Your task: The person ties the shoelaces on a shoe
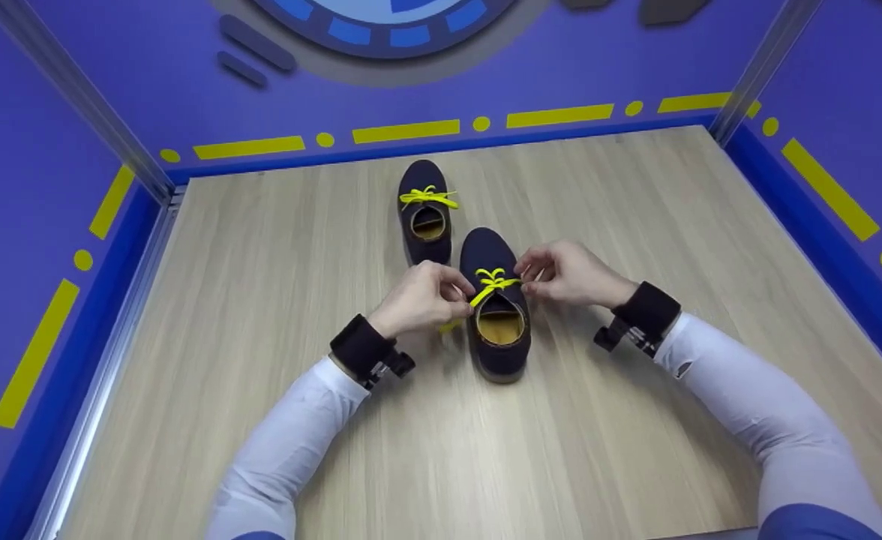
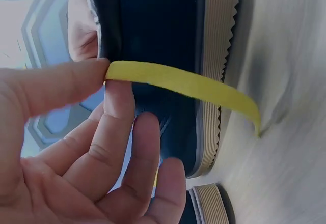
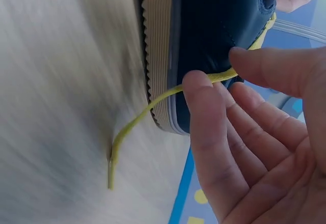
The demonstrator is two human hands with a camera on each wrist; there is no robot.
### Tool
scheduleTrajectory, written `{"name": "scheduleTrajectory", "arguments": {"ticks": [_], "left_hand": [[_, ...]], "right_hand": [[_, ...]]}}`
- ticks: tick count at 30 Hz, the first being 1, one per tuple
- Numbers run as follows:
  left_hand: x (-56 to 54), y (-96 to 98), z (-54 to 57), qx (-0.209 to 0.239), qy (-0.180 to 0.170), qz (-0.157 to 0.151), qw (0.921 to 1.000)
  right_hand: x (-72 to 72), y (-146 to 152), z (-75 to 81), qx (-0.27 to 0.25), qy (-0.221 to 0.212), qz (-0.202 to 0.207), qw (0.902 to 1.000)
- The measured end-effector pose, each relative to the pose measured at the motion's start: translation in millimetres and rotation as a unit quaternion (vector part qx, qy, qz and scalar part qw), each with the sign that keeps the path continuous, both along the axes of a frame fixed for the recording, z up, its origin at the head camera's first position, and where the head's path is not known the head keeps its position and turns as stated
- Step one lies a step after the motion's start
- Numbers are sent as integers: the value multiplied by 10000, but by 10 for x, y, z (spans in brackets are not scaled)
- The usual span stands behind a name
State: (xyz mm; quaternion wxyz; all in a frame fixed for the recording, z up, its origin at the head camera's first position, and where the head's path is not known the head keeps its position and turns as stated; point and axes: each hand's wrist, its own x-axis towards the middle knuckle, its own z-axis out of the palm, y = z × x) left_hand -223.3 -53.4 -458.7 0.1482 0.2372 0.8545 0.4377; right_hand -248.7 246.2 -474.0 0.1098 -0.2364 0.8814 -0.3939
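Flat yellow lace (image 2: 175, 81) is pinched by left hand (image 1: 420, 300), right hand (image 1: 572, 274) fingers; tying seems underway, even tension likely needed.

Right hand (image 3: 267, 165) pinches yellow lace (image 3: 165, 96) beside dark shoe (image 3: 209, 30); sole (image 3: 159, 40) pale, ribbed.

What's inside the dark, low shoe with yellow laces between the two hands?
A yellowish-tan insole shows at the back. The dark shoe hides the rest: its upper and yellow laces cover the front.
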Motion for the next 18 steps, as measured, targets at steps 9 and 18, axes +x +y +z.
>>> {"name": "scheduleTrajectory", "arguments": {"ticks": [9, 18], "left_hand": [[-44, -65, 35, -182, 190, -372, 9990], [-85, -93, -94, 1276, -1395, -517, 9806]], "right_hand": [[11, -17, 5, -86, -1, 1, 10000], [18, -7, 15, 39, 233, -32, 9997]]}}
